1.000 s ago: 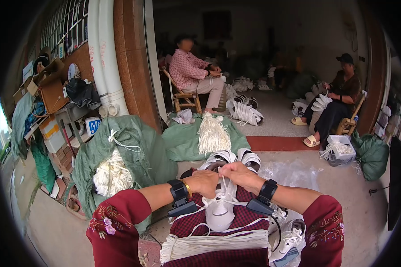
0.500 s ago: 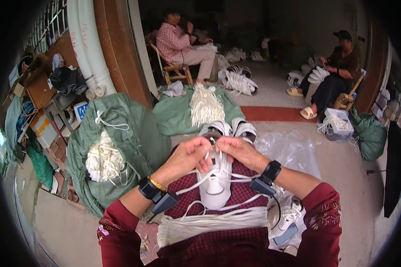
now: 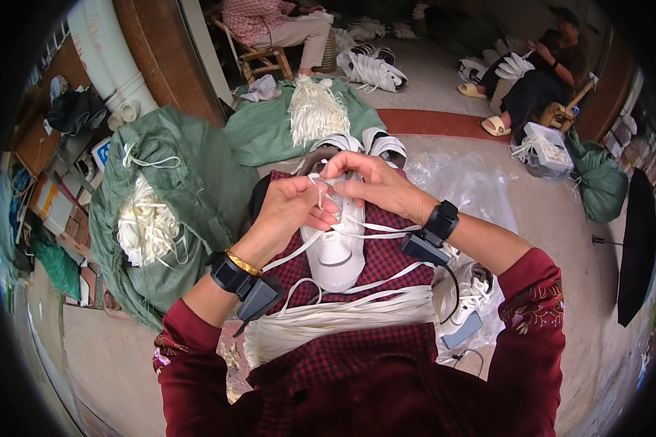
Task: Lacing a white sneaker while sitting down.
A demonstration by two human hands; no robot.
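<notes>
A white sneaker [image 3: 335,271] lies across my lap on a red checked apron, its toe toward me. White shoelace [image 3: 293,253] ends trail from its eyelets to both sides. Above the shoe's tongue, my left hand [image 3: 290,207] is closed in a pinch on the lace. Fingertips of my right hand [image 3: 380,188] meet it there, also pinched on lace, and partly cover the upper eyelets. Close to my body, a thick bundle of white laces [image 3: 342,325] lies over the apron. More white shoes [image 3: 386,148] sit just beyond the sneaker.
A green sack [image 3: 197,156] with white laces stands at the left. Ahead, a lace pile [image 3: 318,113] rests on green cloth. Clear plastic sheeting [image 3: 466,193] and another sneaker [image 3: 475,291] are at the right. Two seated people work further back, near a box of laces [image 3: 545,151].
The view has tipped downward, so the surroundings sit higher. My hands have come together over the tongue, the right one shifting left to meet the left; before, they were slightly apart.
</notes>
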